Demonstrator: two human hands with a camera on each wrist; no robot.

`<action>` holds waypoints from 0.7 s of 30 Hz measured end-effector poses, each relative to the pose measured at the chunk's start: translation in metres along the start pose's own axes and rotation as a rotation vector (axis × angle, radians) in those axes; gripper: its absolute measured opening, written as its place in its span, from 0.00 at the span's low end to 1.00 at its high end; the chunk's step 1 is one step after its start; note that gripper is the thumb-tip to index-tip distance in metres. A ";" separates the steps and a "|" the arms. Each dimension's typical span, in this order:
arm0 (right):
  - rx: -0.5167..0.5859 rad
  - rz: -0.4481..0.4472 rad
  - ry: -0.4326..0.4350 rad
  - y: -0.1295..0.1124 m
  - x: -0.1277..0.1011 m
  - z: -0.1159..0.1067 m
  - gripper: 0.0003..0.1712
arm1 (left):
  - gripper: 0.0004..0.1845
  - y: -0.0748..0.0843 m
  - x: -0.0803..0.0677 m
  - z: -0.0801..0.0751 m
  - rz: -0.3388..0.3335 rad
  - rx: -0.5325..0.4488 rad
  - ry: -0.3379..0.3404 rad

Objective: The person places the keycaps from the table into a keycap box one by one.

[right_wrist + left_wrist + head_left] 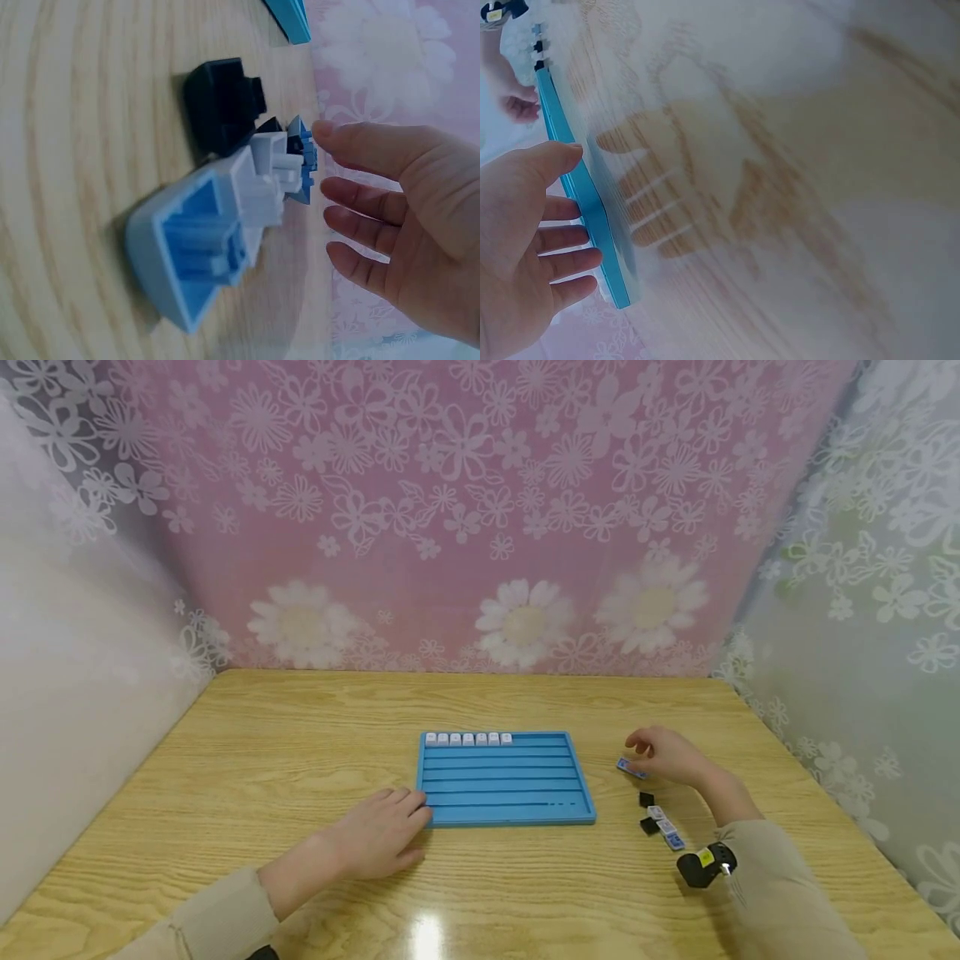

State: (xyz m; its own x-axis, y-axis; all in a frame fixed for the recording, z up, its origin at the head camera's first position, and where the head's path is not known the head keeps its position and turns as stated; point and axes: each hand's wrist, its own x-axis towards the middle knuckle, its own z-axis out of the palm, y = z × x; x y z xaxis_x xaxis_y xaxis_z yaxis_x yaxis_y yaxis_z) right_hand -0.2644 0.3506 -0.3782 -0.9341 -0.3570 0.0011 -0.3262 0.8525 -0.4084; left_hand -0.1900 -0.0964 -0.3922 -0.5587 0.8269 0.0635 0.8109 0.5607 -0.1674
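Note:
The blue keycap tray (495,783) lies on the table with several white keycaps (468,739) lined up in its top row, from the left. My left hand (382,835) rests at the tray's lower left corner, its fingers extended along the edge. To the right of the tray, my right hand (671,756) is over a long blue keycap (630,768). In the right wrist view its thumb is right by that keycap (303,161), the other fingers apart from the thumb and loosely bent.
Nearer the front right lie loose keycaps, stems showing: two black ones (217,105), white ones (251,187) and a blue one (187,255), in a slanting line. A patterned cloth (480,527) hangs behind the wooden table (300,718), with more cloth at both sides.

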 end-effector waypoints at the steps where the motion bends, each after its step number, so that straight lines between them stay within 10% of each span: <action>1: 0.001 0.007 -0.013 0.000 0.000 0.001 0.21 | 0.21 0.000 0.000 0.000 0.000 0.001 0.000; 21: -0.003 0.071 -0.100 0.001 0.001 0.006 0.17 | 0.21 0.000 0.001 0.000 -0.001 0.010 0.012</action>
State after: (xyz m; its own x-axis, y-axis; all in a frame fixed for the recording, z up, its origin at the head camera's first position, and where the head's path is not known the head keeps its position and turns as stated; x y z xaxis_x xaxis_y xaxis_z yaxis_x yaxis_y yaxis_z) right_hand -0.2650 0.3483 -0.3841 -0.9358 -0.3320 -0.1187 -0.2606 0.8780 -0.4016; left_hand -0.1906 -0.0957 -0.3917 -0.5573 0.8268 0.0757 0.8084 0.5612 -0.1775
